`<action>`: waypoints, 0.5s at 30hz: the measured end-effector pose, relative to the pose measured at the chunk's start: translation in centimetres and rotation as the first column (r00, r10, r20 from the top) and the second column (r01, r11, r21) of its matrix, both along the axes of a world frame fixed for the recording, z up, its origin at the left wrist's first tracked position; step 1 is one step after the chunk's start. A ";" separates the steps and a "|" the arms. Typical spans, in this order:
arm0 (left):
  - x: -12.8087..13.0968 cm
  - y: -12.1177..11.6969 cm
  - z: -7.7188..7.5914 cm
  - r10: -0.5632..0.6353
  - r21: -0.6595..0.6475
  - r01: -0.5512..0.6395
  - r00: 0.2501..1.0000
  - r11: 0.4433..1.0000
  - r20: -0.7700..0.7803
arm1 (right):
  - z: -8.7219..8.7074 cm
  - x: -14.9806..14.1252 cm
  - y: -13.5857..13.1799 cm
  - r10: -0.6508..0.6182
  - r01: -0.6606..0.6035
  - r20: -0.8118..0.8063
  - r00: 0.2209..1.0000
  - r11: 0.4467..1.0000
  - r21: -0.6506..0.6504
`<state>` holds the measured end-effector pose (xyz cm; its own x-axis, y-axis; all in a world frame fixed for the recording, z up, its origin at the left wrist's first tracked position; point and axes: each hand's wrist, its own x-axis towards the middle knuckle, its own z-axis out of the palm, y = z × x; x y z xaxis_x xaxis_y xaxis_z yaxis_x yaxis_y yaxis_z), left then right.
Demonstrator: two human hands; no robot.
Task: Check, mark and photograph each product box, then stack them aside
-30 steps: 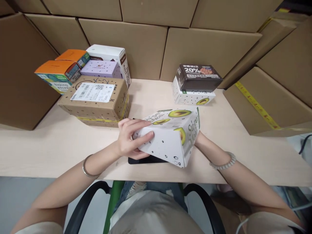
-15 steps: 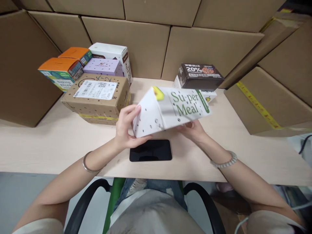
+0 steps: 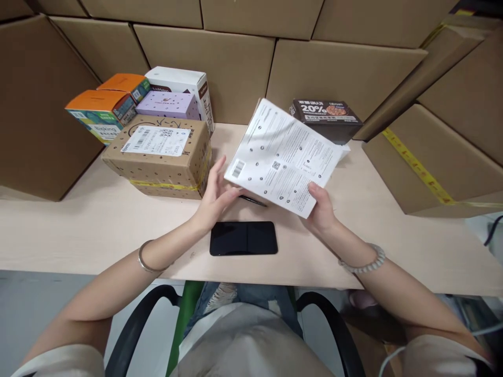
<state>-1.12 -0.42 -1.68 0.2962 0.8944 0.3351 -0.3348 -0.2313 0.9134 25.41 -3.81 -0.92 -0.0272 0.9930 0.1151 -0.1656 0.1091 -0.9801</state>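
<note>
A white printed carton [image 3: 275, 157] is tilted above the table, its side with small text, a barcode and a QR code facing me. My right hand [image 3: 321, 208] grips its lower right corner, thumb on the printed side. Beside the carton's lower left corner is my left hand [image 3: 217, 196], fingers apart and not wrapped round it; whether a fingertip touches the box I cannot tell. Below the carton a black phone [image 3: 243, 239] lies flat on the table. A thin dark pen-like stick [image 3: 253, 201] lies between phone and carton, partly covered by the left hand.
At the left stand a taped brown parcel [image 3: 157, 159], a lilac box [image 3: 168, 106], a white box [image 3: 178, 78] and orange-topped boxes [image 3: 100, 102]. A dark brown box [image 3: 328, 118] sits at the back right. Large cardboard boxes [image 3: 204, 73] wall the table's back and sides.
The carton has turned over, from its "Super Meal" side to the text side. My left hand has let go of its left end, and the right hand now holds the lower right corner.
</note>
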 end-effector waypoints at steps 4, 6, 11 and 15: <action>1.3 -0.5 -0.4 -0.086 -0.211 0.110 0.989 0.971 0.119 | -0.6 -1.0 -0.4 0.032 -0.033 0.058 0.998 0.999 0.029; 1.7 -0.8 0.0 -0.056 -0.268 0.092 0.989 0.959 0.137 | -0.8 -1.3 -0.8 0.072 -0.073 0.107 0.992 0.997 0.007; 1.2 -0.6 1.5 0.070 -0.312 -0.040 0.994 0.949 0.087 | 0.4 -0.2 -1.2 0.103 -0.124 0.433 0.895 0.992 0.021; 0.9 -0.3 2.0 0.116 -0.234 -0.102 0.992 0.967 0.045 | 1.7 0.5 -2.1 0.021 -0.285 0.789 0.614 0.938 0.197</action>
<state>-0.19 -0.70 0.30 0.1785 0.9754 0.1295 -0.3732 -0.0547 0.9261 25.91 -5.87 0.73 -0.3840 0.8913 0.2410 0.5889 0.4375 -0.6796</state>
